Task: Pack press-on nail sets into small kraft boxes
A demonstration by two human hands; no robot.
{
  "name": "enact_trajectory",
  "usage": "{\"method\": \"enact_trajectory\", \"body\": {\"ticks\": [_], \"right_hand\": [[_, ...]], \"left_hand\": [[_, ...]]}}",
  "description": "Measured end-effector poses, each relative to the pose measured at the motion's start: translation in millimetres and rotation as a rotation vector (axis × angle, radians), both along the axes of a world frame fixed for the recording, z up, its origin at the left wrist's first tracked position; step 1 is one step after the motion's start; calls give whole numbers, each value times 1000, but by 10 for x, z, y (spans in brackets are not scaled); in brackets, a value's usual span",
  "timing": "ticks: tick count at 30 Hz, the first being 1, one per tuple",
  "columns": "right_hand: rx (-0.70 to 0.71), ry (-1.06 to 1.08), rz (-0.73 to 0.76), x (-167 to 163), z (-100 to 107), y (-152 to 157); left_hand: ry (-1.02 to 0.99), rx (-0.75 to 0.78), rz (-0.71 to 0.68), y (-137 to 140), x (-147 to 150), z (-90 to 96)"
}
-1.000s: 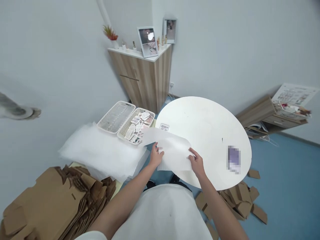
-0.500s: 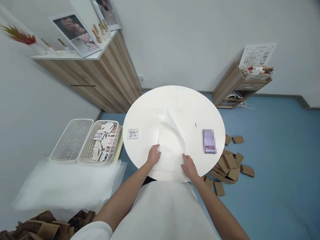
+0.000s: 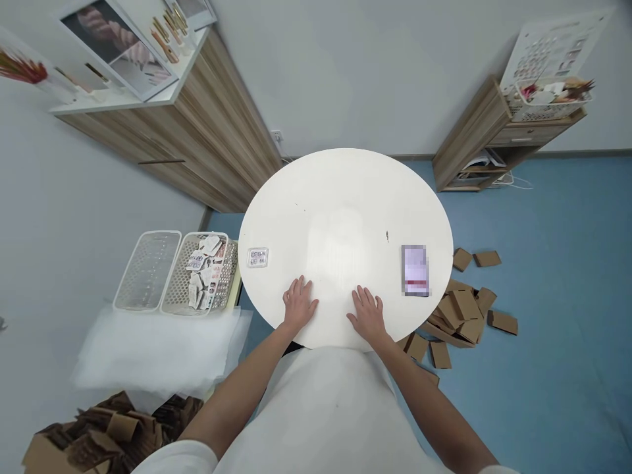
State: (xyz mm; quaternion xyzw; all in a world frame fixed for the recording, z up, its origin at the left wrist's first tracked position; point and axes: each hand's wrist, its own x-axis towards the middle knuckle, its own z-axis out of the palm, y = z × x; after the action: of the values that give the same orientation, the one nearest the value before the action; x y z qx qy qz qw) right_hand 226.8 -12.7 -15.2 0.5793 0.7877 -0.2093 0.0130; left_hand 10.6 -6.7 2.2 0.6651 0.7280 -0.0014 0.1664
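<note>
A thin white sheet (image 3: 336,253) lies flat on the round white table (image 3: 345,174), hard to tell from the tabletop. My left hand (image 3: 299,304) rests with fingers spread at the sheet's left side, near the table's front edge. Opposite it, my right hand (image 3: 368,314) is laid down with its fingers apart by the sheet's right side. Neither hand grips anything. Left of my left hand sits a small clear case (image 3: 257,257) with several round pieces in it. A purple, pixelated rectangular thing (image 3: 415,270) lies to the right.
Left of the table stand a basket of small packets (image 3: 227,273) and another white basket (image 3: 135,271). White sheets (image 3: 158,349) are stacked below them, beside brown cardboard (image 3: 103,431). More cardboard boxes (image 3: 461,313) lie on the floor at right. Behind stand a wooden cabinet (image 3: 217,125) and a shelf unit (image 3: 469,135).
The white sheet, lifted and curled between both hands before, now lies flat. Both hands have let go of its edges and spread their fingers on the table. The view has shifted slightly.
</note>
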Motion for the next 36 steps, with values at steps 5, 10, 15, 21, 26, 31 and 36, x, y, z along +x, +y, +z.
{"method": "enact_trajectory", "body": {"ticks": [5, 10, 15, 21, 26, 31, 36], "right_hand": [[0, -34, -35, 6, 21, -14], [13, -39, -35, 60, 81, -4], [-7, -32, -54, 80, 83, 25], [-35, 9, -159, -6, 170, 9], [-13, 112, -203, -353, 290, 27], [-202, 285, -95, -1033, 351, 201], [-433, 406, -85, -1760, 388, 524]], "left_hand": [[31, -116, -69, -98, 38, -9], [36, -135, -34, -107, 71, -25], [-12, -153, 11, -127, 93, -29], [-122, -127, 22, -159, 105, -48], [-194, -71, 65, -136, -141, -27], [-266, 31, 292, 46, -842, -15], [-392, 76, 487, 324, -1554, -97]]}}
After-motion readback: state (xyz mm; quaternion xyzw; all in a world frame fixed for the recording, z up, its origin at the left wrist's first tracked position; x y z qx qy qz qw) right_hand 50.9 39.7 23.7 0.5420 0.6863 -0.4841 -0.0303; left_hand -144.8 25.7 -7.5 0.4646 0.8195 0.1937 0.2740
